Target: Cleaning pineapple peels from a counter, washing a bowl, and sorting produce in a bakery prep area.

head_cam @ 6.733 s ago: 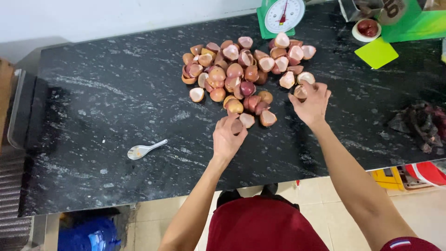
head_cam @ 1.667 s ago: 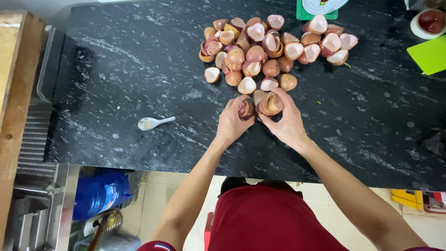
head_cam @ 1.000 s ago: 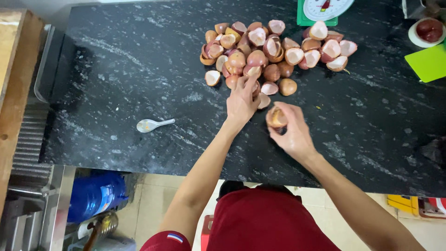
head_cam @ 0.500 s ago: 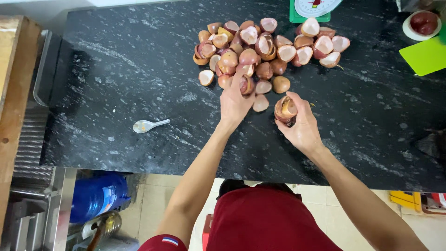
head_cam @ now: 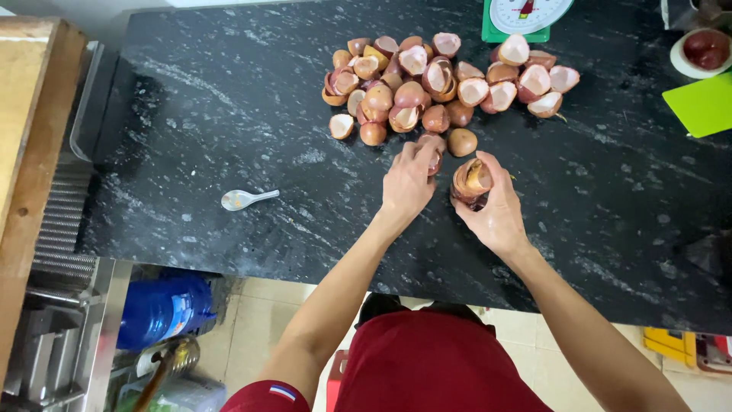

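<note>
A heap of reddish-brown fruit shell halves with pale insides lies on the black speckled stone counter. My right hand grips a stack of nested shells just in front of the heap. My left hand rests its fingers on another shell at the heap's near edge, closing around it. The two hands are a few centimetres apart.
A small white spoon lies left of my hands. A green-based scale stands behind the heap. At right are a round white bowl and a green card. A wooden board and blue jug lie left.
My right hand has kept the stacked shells and moved slightly right. My left hand shifted along the heap's near edge onto another shell. The view drifted a little.
</note>
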